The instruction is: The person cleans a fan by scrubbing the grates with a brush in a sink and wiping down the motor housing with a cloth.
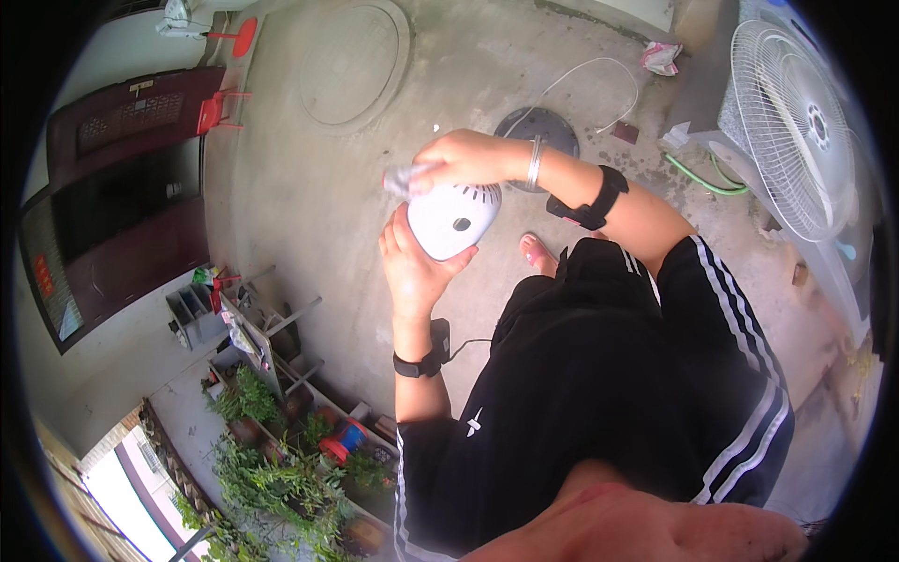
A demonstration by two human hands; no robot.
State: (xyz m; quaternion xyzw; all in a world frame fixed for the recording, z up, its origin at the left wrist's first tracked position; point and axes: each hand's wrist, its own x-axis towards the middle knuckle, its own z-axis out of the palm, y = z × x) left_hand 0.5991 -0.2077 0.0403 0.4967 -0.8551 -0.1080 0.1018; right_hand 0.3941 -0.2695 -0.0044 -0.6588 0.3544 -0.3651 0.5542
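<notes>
A white plastic housing (446, 228), probably a fan's motor cover, has a row of slots along its upper edge and a dark oval hole. My left hand (414, 263) grips it from the left and below, with the thumb at its bottom edge. My right hand (449, 161) presses a greyish crumpled cloth (404, 180) with a reddish edge against the housing's upper left. The right palm hides part of the slotted edge. Behind my right wrist, a dark round base (523, 126) lies on the concrete floor.
An electric fan with a white wire grille (793, 126) stands at the right. A white cord (625, 70), a crumpled wrapper (661, 57) and a green hose (702, 183) lie on the floor. Red stools (209, 114) are at the upper left, potted plants (260, 471) at the lower left.
</notes>
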